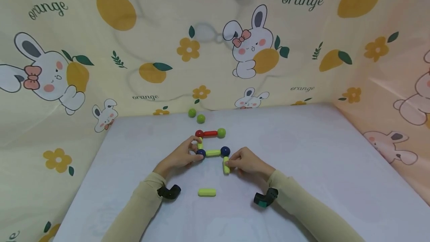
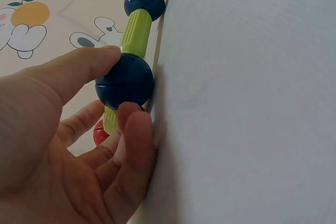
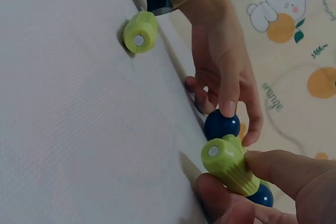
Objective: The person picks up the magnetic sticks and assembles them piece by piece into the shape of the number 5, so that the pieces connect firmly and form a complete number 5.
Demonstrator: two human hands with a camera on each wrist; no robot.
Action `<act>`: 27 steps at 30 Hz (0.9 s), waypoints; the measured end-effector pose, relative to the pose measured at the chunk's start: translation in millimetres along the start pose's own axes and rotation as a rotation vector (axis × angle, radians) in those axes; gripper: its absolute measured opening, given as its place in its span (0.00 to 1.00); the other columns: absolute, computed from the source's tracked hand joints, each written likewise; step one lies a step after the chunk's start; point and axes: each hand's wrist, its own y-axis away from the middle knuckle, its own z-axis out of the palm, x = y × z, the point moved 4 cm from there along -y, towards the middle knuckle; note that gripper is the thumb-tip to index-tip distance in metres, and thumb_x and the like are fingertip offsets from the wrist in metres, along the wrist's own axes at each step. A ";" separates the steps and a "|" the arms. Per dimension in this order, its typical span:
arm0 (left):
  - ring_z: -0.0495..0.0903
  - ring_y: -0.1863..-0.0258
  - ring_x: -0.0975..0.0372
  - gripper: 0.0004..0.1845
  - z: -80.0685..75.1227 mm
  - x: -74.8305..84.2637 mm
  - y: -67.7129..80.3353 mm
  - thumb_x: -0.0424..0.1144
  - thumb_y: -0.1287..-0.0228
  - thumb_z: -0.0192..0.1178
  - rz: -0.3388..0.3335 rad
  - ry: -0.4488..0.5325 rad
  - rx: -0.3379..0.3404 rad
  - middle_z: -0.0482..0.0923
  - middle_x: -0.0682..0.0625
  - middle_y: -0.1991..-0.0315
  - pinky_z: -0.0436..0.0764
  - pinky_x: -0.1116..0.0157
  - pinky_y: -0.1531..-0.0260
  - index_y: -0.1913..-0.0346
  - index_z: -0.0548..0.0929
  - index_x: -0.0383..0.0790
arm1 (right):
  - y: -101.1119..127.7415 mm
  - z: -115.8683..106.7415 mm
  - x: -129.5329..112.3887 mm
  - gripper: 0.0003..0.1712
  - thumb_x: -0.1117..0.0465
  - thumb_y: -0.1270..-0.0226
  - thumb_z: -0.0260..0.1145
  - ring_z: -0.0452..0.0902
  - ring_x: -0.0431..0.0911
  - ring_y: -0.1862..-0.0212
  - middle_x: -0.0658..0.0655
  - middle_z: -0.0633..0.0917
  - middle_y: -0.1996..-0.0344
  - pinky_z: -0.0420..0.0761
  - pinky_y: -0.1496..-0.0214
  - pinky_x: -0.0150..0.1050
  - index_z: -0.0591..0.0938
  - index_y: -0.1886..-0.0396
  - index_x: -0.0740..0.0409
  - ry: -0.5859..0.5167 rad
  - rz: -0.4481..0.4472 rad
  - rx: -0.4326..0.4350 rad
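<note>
A zigzag chain of magnetic balls and rods lies on the table. My left hand [image 1: 181, 155] grips its left dark blue ball [image 2: 125, 82], thumb on one side and fingers curled on the other. A yellow-green rod [image 1: 213, 153] joins this ball to a second dark blue ball [image 1: 225, 151]. Between thumb and fingers, my right hand [image 1: 251, 163] pinches another yellow-green rod [image 3: 231, 169], whose far end meets the second blue ball. Behind the left hand, a partly hidden yellow-green rod [image 1: 200, 145] leads to a red ball [image 1: 199, 133], then a red rod [image 1: 211, 133] and a green ball [image 1: 221, 132].
One loose yellow-green rod [image 1: 206, 192] lies nearer me, between the forearms. Two green balls [image 1: 201, 118] sit at the back of the white table [image 1: 302, 141], close to the printed cloth backdrop [image 1: 208, 70]. Cloth also rises along both sides.
</note>
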 end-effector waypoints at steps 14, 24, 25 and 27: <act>0.73 0.81 0.61 0.27 1.9 -2.3 -2.4 0.38 0.34 0.68 -0.026 0.001 0.017 0.78 0.45 0.55 0.75 0.68 0.77 0.37 0.68 0.51 | -0.1 -2.4 3.2 0.16 0.54 0.28 0.65 0.67 0.36 0.86 0.48 0.85 0.80 0.64 0.81 0.29 0.90 0.59 0.63 -0.026 -0.022 0.013; 0.73 0.81 0.61 0.27 2.9 -0.1 0.5 0.37 0.34 0.67 -0.021 -0.005 0.024 0.77 0.46 0.56 0.74 0.69 0.79 0.37 0.68 0.51 | -0.9 -1.5 9.2 0.17 0.54 0.25 0.61 0.72 0.35 0.86 0.49 0.85 0.79 0.64 0.84 0.27 0.89 0.63 0.62 -0.068 -0.012 0.015; 0.73 0.82 0.61 0.27 2.8 -0.2 0.2 0.37 0.34 0.67 -0.020 -0.006 0.026 0.77 0.46 0.56 0.74 0.69 0.79 0.37 0.68 0.50 | -0.8 -1.7 9.2 0.17 0.54 0.25 0.61 0.72 0.35 0.86 0.49 0.85 0.78 0.65 0.84 0.27 0.89 0.63 0.62 -0.070 -0.013 0.012; 0.73 0.82 0.61 0.27 2.7 -0.8 -0.7 0.37 0.34 0.67 -0.022 -0.010 0.029 0.77 0.46 0.56 0.73 0.69 0.79 0.37 0.68 0.51 | -1.0 -2.3 9.2 0.17 0.54 0.25 0.61 0.73 0.35 0.86 0.50 0.86 0.77 0.66 0.84 0.27 0.88 0.61 0.63 -0.078 -0.021 0.010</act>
